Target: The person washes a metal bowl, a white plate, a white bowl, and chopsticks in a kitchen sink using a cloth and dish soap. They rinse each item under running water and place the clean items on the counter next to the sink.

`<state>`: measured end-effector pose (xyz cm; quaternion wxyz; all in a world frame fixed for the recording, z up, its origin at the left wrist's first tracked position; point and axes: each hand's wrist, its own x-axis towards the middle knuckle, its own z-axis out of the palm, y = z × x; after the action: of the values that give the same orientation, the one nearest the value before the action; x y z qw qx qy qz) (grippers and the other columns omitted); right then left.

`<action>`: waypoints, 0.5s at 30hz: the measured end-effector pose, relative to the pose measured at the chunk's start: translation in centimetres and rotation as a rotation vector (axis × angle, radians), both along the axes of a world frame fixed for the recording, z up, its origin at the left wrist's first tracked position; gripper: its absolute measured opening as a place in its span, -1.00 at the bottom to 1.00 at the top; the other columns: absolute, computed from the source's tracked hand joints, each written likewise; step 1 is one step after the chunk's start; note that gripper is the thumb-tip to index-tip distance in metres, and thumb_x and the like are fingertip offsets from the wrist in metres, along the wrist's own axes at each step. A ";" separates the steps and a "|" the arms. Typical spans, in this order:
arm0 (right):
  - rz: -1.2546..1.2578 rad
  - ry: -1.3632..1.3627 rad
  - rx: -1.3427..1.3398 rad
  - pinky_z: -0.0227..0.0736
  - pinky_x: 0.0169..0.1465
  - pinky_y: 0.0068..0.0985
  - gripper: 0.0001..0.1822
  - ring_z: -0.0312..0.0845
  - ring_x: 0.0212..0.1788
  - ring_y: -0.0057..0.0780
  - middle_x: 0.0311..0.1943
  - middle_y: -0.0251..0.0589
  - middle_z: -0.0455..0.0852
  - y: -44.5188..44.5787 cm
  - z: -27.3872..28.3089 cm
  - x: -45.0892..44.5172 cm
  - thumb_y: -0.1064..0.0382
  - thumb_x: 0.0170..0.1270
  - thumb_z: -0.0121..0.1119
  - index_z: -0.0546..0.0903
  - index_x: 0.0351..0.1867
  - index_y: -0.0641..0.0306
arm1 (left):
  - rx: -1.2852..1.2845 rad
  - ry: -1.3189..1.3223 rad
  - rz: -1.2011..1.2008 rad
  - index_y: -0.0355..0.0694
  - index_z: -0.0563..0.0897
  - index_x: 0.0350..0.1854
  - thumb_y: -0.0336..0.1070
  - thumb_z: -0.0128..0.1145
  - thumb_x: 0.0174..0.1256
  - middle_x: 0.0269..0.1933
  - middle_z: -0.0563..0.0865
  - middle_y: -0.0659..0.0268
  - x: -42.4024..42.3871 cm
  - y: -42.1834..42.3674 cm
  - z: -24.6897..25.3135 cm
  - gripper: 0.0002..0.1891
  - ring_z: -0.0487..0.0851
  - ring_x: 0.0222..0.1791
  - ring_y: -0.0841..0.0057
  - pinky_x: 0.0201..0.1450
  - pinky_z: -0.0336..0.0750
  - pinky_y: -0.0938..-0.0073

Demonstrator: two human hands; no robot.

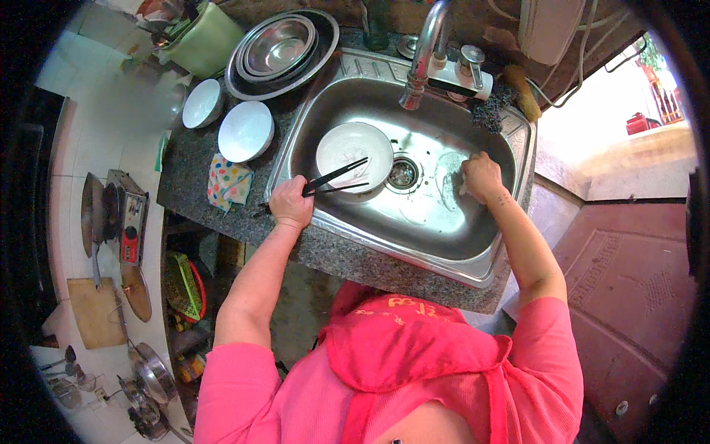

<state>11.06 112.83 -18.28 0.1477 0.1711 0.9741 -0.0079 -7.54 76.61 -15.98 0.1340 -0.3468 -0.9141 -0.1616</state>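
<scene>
My left hand (291,202) is closed around black chopsticks (335,173) at the near left rim of the stainless steel sink (355,238). Their tips spread out over a white bowl (355,139) that sits in the basin, with a few dark specks inside it. Further right, my right hand (481,176) is low over the right side of the basin with its fingers curled. A small pale patch shows by its fingertips; whether that is a held thing or a wet reflection is unclear. Between the bowl and this hand lies the drain (403,173), with dark bits scattered around it.
A chrome faucet (421,61) arches over the sink's far side. Left on the granite counter (188,166) are two white bowls (246,131), a polka-dot cloth (228,183) and nested metal basins (280,50). A dark scouring pad (491,111) lies at the far right rim.
</scene>
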 end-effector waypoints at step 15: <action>0.272 -0.419 0.249 0.38 0.00 -0.34 -0.68 0.45 0.01 -0.27 -0.09 -0.24 0.54 1.6 -3.3 2.2 0.09 0.15 0.05 0.57 -0.06 0.01 | -0.018 -0.027 0.005 -0.11 0.45 -0.56 -0.26 0.17 -0.05 -0.55 0.55 0.24 -0.1 0.0 -0.1 -0.85 0.54 -0.45 0.19 -0.42 0.37 0.17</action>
<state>13.22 114.41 -21.61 0.3235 0.0536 0.9297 0.1676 -7.60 76.62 -16.08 0.1191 -0.3436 -0.9181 -0.1576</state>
